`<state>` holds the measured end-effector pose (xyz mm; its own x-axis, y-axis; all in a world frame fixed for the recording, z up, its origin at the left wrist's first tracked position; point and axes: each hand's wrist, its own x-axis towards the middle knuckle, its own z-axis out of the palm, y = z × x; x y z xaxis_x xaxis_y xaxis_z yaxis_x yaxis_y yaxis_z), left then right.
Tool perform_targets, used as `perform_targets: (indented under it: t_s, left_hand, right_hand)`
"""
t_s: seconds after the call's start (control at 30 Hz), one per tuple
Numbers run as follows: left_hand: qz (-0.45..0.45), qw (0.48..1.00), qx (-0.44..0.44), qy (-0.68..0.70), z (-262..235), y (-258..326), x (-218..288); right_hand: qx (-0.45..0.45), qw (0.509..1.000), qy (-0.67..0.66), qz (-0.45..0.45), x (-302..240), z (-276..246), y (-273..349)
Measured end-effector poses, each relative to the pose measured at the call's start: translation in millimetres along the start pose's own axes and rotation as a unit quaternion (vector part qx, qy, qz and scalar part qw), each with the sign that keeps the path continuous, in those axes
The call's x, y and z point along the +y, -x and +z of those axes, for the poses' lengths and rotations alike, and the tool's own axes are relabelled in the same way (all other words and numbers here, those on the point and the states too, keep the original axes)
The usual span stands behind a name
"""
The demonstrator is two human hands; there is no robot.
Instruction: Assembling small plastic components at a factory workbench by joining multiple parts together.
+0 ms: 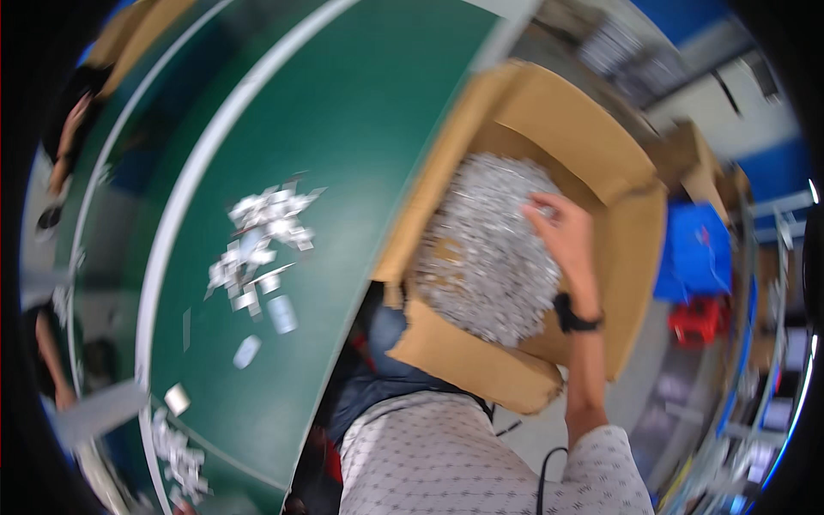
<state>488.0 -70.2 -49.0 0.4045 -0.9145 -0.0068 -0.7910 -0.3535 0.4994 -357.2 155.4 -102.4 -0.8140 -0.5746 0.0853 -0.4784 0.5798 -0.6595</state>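
My right hand (566, 233), with a black band (573, 314) on its wrist, hovers over a big cardboard box (631, 266) at the right. Its fingers are loosely bent, with a gap between thumb and forefinger, and I see nothing held there; motion blurs them. Under it, the box holds a heap of small silvery-white pieces (489, 240), too blurred to name. To the left, a loose pile of small white and silver pieces (270, 223) lies on a green table (343, 112). My left hand is out of view.
A flat pale piece (281, 314) and a rounded one (247, 352) lie near the pile. More white pieces (178, 455) sit at the table's lower left. Other people's arms (53, 356) show at far left. A blue bag (693, 251) and a red stool (697, 320) stand beyond the box.
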Motion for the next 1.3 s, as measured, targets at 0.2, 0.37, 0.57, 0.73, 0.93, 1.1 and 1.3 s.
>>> perform_targets:
  t_s: [0.2,0.37,0.57,0.73,0.93,1.1,1.3]
  left_hand:
    - [0.146,0.988,-0.040,0.010,82,-1,121]
    - [0.201,0.979,0.030,0.003,66,68,184]
    - [0.243,0.962,0.124,-0.016,45,140,240]
    - [0.290,0.953,0.042,0.084,108,166,308]
    - [0.348,0.934,0.007,0.079,123,179,325]
    - [0.336,0.937,-0.002,0.092,128,184,324]
    - [0.338,0.935,-0.001,0.106,127,182,318]
  right_hand:
    - [-0.112,0.953,0.179,0.219,180,34,34]
    - [-0.114,0.914,0.315,0.230,216,61,76]
    - [-0.217,0.922,0.280,0.155,216,87,81]
    - [-0.238,0.878,0.399,0.117,216,98,95]
    - [-0.206,0.888,0.406,0.054,215,110,105]
    - [-0.226,0.897,0.361,0.117,218,98,98]
    - [-0.284,0.891,0.270,0.230,215,82,78]
